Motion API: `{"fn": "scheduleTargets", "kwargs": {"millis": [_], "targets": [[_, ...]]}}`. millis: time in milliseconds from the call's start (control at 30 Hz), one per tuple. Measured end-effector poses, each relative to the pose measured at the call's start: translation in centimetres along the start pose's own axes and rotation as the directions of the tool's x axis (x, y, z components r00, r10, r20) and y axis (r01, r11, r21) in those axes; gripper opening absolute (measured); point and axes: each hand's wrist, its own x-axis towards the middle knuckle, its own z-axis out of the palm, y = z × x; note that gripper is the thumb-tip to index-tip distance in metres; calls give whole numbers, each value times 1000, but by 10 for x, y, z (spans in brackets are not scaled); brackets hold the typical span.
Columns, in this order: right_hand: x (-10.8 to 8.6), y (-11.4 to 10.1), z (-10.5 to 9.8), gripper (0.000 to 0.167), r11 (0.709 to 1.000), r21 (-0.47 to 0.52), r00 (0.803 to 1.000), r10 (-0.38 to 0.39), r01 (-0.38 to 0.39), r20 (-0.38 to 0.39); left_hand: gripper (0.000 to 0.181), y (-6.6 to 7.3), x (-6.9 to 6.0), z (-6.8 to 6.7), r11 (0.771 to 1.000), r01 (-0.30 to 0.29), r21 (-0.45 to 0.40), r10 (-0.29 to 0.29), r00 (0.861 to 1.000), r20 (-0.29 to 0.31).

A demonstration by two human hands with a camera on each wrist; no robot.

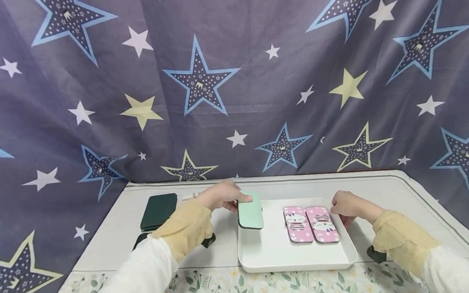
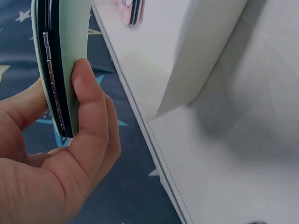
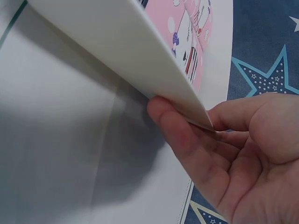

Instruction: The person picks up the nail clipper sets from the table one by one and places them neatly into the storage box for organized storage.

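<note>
In my left hand (image 1: pixel 225 195) is a flat mint-green hinged case (image 1: pixel 250 213), held above the left part of a white tray (image 1: pixel 275 262). The left wrist view shows my thumb and fingers on opposite faces of the case, with its metal hinge along the dark edge. My right hand (image 3: pixel 233 149) pinches the tray's right wall between thumb and fingers. Inside the tray, two pink cases with a cartoon print, a left one (image 1: pixel 299 232) and a right one (image 1: pixel 323 233), lie side by side on the right half.
Left of the tray lies a stack of dark green flat cases (image 1: pixel 159 210), with a black thing (image 1: pixel 140 239) partly hidden by my left sleeve. A floral cloth strip (image 1: pixel 228 285) runs along the front of the table. A star-patterned curtain (image 1: pixel 231 97) hangs behind.
</note>
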Motion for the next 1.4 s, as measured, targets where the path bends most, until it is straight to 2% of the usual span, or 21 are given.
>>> {"fn": "scheduleTargets", "kwargs": {"millis": [433,700,833,933,1400], "targets": [[5,3,-1,17,1000,16,1000,2,-2,13,24,2,23,40,1000,-29,-9,29,999,-41],[5,2,0,16,1000,12,1000,7,-7,8,33,-1,28,60,1000,-12,7,13,993,-121],[4,1,0,16,1000,-1,1000,8,-8,4,44,-3,28,66,1000,-7,22,10,991,-137],[4,1,-1,16,1000,-6,1000,6,-6,4,45,-3,28,70,999,-3,45,9,990,-139],[3,1,-1,17,1000,11,1000,22,-22,17,19,-5,27,77,996,59,62,-51,992,-116]]}}
